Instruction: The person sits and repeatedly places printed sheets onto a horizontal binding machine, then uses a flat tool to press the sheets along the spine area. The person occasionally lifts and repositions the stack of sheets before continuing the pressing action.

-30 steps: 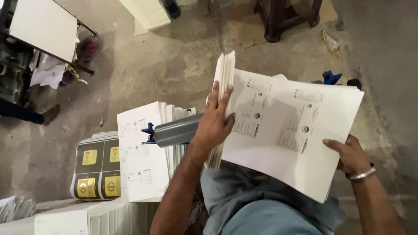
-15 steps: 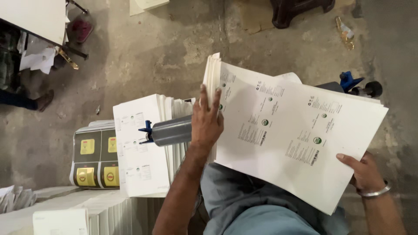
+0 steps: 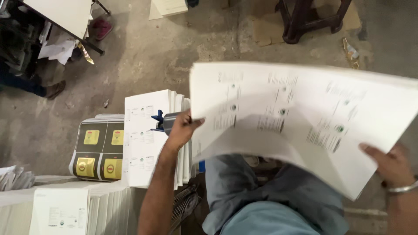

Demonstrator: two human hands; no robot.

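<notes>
Far left, on the floor: a low white stack [image 3: 61, 211] w/ small print on top, and just behind it a dark pile [image 3: 99, 150] of sheets w/ yellow labels. Next to that, touching its right edge, a taller white pile [image 3: 146, 137] of printed sheets, edges fanned a bit on the right side. A grey tube w/ a blue cap [image 3: 163, 122] lies across that pile's upper right, partly behind the wrist.

Left hand [image 3: 182, 128] comes up over the pile, fingers spread, thumb out toward the sheets [image 3: 300, 117], gripping their left edge; can't tell how much of the bundle sits betw. thumb and fingers. The sheets are big, white, printed w/ text blocks and small round marks, held up in the air over the person's lap, tilted, motion-blurred.

Right hand [image 3: 389, 163] holds the lower right corner, fingers pressed together under the edge, thumb on top; metal bangle [image 3: 402, 188] at the wrist.

Behind, top centre-right: dark wooden stool [image 3: 311, 17] on concrete floor [image 3: 143, 56].
</notes>
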